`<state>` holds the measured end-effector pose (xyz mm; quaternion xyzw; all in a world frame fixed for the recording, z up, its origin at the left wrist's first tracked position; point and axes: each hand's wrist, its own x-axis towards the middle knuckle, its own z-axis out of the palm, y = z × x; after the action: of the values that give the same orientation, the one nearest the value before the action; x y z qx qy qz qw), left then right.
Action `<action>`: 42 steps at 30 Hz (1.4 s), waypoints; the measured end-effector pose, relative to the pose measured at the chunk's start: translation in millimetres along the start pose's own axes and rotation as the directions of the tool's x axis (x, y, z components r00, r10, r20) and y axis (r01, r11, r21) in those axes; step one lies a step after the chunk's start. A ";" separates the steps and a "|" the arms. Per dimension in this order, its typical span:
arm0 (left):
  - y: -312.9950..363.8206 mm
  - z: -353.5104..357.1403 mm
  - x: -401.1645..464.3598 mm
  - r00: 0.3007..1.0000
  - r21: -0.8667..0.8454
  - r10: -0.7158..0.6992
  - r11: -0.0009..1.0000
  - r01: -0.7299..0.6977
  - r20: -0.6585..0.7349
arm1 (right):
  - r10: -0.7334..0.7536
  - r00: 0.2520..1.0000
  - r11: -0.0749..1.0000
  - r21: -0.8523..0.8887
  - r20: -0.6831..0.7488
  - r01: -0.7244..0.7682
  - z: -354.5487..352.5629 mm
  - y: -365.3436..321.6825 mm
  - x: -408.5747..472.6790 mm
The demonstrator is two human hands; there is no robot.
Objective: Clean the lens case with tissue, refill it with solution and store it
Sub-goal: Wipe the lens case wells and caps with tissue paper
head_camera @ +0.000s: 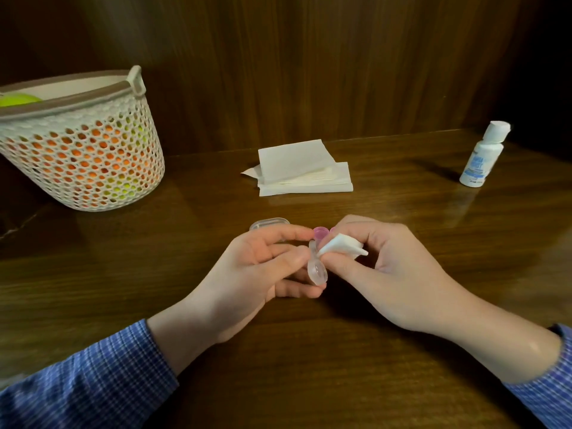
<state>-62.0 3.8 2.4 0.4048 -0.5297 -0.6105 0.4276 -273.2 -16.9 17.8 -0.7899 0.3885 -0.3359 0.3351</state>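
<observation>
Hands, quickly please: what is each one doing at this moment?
Left hand: fingers grip the lens case.
Right hand: fingers pinch a twisted tissue against the case.

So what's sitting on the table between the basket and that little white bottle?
In the head view, a stack of white tissues lies on the table between the basket and the bottle. The rest of that stretch is bare wood.

Blue checked shirt on me, fine pale grid lines. My left sleeve and right sleeve are pushed up. Forearms bare.
</observation>
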 end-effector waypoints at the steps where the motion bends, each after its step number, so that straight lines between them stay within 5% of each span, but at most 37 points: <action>1: 0.3 -1.6 0.6 0.998 -0.019 -0.042 0.999 0.043 0.055 | -0.028 1.000 0.999 -0.015 0.013 0.028 -0.2 0.8 -0.4; 13: 2.1 -6.2 1.6 0.984 -0.036 -0.083 0.995 0.090 0.158 | -0.184 0.983 0.971 -0.156 -0.010 0.180 -3.1 1.6 -2.6; 21: -7.6 -1.6 -1.1 0.997 0.230 0.077 0.970 -0.076 0.006 | 0.059 0.989 0.996 -0.077 0.138 -0.048 -4.6 -2.8 1.9; 26: -11.0 3.8 -2.4 0.983 0.386 0.179 0.910 -0.153 -0.032 | 0.196 0.952 0.956 0.169 0.234 -0.239 -6.0 -1.8 3.1; 32: -11.3 14.4 -7.3 0.945 0.477 0.297 0.856 -0.199 -0.139 | 0.383 0.840 0.625 0.562 0.384 -0.542 -5.6 7.9 8.2; 38: -7.8 21.2 -12.8 0.884 0.539 0.442 0.787 -0.300 -0.154 | 0.351 0.742 0.215 0.722 0.571 -0.658 -10.2 9.6 12.1; 40: -6.9 21.3 -12.9 0.876 0.529 0.460 0.785 -0.323 -0.147 | 0.315 0.735 0.149 0.734 0.600 -0.663 -12.4 9.5 12.3; 42: -7.2 20.2 -12.2 0.879 0.508 0.452 0.799 -0.323 -0.152 | 0.306 0.747 0.194 0.730 0.590 -0.656 -14.0 9.2 12.1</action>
<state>-78.0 22.0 -2.1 0.4556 -0.6707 -0.3028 0.5009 -282.2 -35.2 21.5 -0.3431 0.3071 -0.2352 0.8560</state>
